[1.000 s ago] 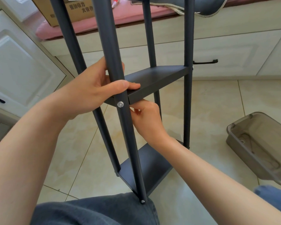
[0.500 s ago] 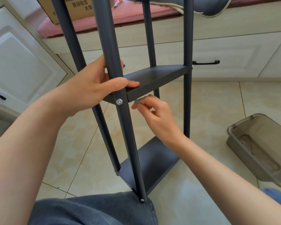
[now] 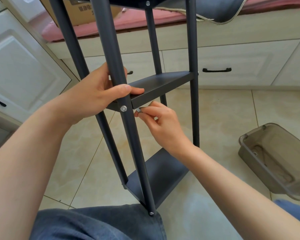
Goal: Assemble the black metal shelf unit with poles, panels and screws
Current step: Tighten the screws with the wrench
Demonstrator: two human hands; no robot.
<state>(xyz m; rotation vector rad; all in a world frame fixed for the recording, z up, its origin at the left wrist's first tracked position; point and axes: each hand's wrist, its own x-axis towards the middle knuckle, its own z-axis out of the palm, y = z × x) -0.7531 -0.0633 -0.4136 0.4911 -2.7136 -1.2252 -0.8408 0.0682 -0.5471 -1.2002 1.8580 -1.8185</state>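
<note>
Near pole [image 3: 111, 54] crosses left hand [image 3: 92, 96]; grey bin [image 3: 275, 160] right, apart.

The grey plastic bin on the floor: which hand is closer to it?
Right. The right hand pinches a small screw under the middle panel, nearer the bin; the left hand grips the pole beyond.

Matt black metal poles [image 3: 109, 49] and shelf [image 3: 159, 82], shiny silver screw [image 3: 123, 108], glossy floor tiles [image 3: 220, 110], smoky translucent plastic tub [image 3: 274, 158].

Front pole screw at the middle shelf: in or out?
In. The screw head sits flush against the front pole at the middle shelf corner.
</note>
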